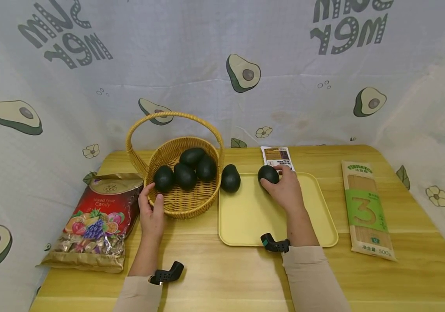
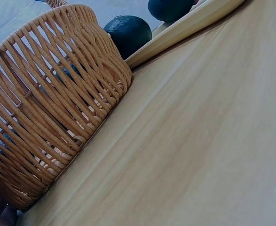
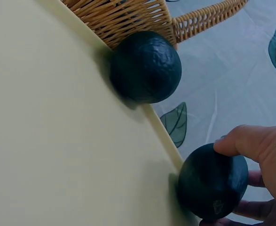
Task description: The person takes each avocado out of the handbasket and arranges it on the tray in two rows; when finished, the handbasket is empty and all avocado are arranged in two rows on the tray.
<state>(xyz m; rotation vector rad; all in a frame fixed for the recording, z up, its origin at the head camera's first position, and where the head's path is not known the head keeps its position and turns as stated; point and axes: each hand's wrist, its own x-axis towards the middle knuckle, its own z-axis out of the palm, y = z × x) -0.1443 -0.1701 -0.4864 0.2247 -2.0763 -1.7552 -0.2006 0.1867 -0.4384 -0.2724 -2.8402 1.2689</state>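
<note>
Right hand [image 1: 285,190] was curled round a dark avocado [image 1: 268,174], thumb and fingers clamped on it, at the far edge of the yellow tray [image 1: 253,216]; in the right wrist view the fingers [image 3: 250,143] wrapped the fruit while it sat against the tray rim. A second avocado [image 1: 230,178] lay at the tray's far-left corner, touching the wicker basket [image 1: 179,203] wall. Left hand [image 1: 151,212] gripped the basket's near-left rim, thumb hooked over the edge, fingers outside the weave; the left wrist view showed only the wicker wall, wood and tray edge, with no clear look at the fingers. Four more avocados [image 1: 185,171] sat inside the basket, packed together under its arched handle. Left of the basket, a red bag of mixed fruit candy [image 1: 97,216] lay flat on the wooden table [image 1: 222,273]. Right of the tray, well apart, was a long noodle packet [image 1: 366,208] with a green band. A small printed packet [image 1: 278,157] lay just past the tray's far edge, near the held avocado.
</note>
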